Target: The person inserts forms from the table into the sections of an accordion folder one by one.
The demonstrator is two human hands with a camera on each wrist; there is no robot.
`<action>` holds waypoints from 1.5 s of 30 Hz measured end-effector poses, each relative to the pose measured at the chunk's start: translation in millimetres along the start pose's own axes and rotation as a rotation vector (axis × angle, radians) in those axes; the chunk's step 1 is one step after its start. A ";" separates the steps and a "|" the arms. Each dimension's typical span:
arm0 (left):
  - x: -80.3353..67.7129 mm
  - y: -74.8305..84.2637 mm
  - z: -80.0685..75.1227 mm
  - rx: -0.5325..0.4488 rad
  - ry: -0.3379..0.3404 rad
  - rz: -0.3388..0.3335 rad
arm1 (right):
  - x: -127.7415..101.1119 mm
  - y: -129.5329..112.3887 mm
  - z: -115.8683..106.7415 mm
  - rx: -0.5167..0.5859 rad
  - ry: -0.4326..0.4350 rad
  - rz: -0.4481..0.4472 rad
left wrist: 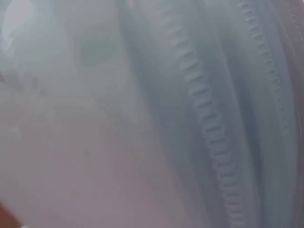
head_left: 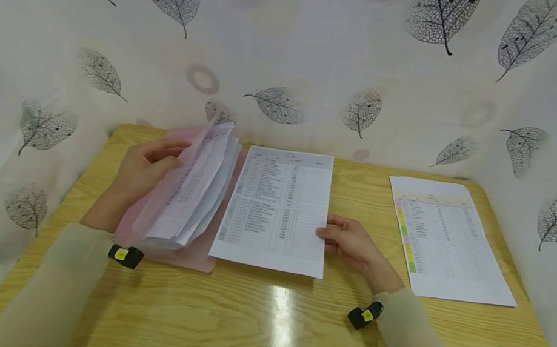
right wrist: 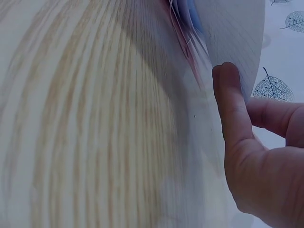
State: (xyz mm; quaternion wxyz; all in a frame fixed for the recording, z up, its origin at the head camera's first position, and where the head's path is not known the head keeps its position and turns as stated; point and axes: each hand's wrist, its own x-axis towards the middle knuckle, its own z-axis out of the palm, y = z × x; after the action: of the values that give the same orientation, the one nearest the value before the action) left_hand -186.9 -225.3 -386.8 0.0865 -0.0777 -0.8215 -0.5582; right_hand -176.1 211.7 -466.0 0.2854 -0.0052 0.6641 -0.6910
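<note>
A pink folder lies on the left of the table, its cover and inner sleeves with printed sheets lifted and fanned. My left hand holds the raised cover and sleeves at their left side. In the left wrist view the translucent sleeves appear close up and blurred. My right hand pinches the right edge of a white sheet with a printed table, just right of the folder. The right wrist view shows the thumb and fingers on either side of that sheet, which stands off the wooden table.
Another printed sheet with coloured row labels lies at the right of the wooden table. A pale leaf-patterned curtain surrounds the back and both sides. Each wrist wears a small black camera.
</note>
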 end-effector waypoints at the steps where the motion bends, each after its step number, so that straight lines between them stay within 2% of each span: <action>1: 0.1 -0.3 0.1 0.000 0.000 -0.001 | -0.7 -0.2 0.0 -0.002 0.006 0.001; 7: 0.5 -0.3 0.4 0.013 -0.001 -0.005 | -4.0 -0.2 -2.8 0.011 0.020 -0.012; 16: -0.4 1.2 1.4 0.012 0.001 0.009 | 0.2 -1.0 2.1 0.003 0.043 0.013; 32: -1.4 4.0 2.1 0.027 -0.011 -0.004 | 4.0 -13.7 1.5 0.004 0.044 -0.013; 39: -1.5 3.6 3.2 0.005 -0.013 -0.001 | 5.3 -20.3 1.2 0.047 0.096 -0.010; 45: -1.8 5.2 3.0 0.004 -0.017 -0.005 | 3.4 -24.0 1.3 0.041 0.096 0.001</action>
State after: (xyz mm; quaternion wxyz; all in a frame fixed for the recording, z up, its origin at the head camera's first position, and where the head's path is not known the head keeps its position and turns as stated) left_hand -184.2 -220.7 -383.6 0.0784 -0.0802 -0.8234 -0.5563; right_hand -187.7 208.1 -445.0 0.2536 0.0343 0.6626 -0.7039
